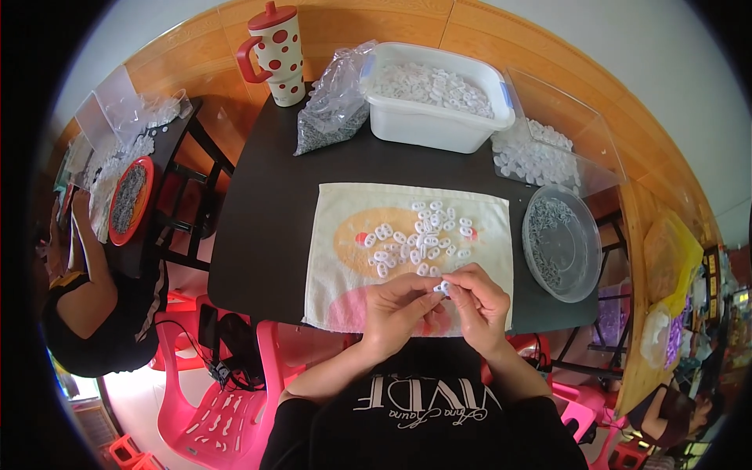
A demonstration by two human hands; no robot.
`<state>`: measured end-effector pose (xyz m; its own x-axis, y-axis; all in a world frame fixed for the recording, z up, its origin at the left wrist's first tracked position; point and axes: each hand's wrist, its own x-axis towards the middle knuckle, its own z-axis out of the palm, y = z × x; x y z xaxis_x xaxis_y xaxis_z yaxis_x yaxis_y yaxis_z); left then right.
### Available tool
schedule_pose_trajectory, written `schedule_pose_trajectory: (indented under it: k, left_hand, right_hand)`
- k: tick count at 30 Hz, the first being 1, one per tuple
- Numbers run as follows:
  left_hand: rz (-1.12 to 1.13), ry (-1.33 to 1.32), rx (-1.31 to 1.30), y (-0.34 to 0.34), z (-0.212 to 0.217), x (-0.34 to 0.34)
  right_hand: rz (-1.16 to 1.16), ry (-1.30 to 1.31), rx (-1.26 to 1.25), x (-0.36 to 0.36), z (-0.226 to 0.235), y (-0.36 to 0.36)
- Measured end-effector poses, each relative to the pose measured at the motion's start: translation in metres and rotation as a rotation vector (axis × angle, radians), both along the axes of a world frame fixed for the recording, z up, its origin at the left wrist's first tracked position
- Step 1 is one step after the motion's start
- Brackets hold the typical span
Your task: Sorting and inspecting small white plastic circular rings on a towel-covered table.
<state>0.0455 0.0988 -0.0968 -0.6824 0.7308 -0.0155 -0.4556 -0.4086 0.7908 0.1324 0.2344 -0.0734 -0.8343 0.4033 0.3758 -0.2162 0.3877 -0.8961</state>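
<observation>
On my head feed I see the left hand (398, 307) and right hand (479, 304) pinching a white two-holed piece (444, 287) over a printed towel (325, 262) strewn with similar pieces (428, 228).

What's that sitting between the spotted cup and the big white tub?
A clear plastic bag with small grey pieces in it sits between the spotted cup and the white tub, in the head view.

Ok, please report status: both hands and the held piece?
Left hand, right hand: pinching small white piece together. Nearest clutter: loose white pieces on towel.
</observation>
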Motion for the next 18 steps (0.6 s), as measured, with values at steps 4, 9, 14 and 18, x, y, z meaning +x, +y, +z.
schedule_pose_trajectory:
  k: [4, 9, 14, 18]
  left_hand:
    - [0.032, 0.016, -0.019, 0.001, -0.005, -0.001]
    - [0.215, 0.521, -0.244, 0.000, -0.006, -0.003]
    - [0.244, 1.055, -0.488, -0.006, -0.003, -0.012]
    - [0.177, 1.305, -0.591, -0.007, -0.003, -0.012]
  right_hand:
    - [0.022, 0.013, 0.007, -0.004, 0.000, 0.000]
    - [0.084, -0.006, 0.142, 0.000, 0.002, 0.006]
    - [0.089, 0.014, 0.427, 0.005, -0.018, 0.006]
    - [0.188, 0.038, 0.736, 0.007, -0.027, 0.009]
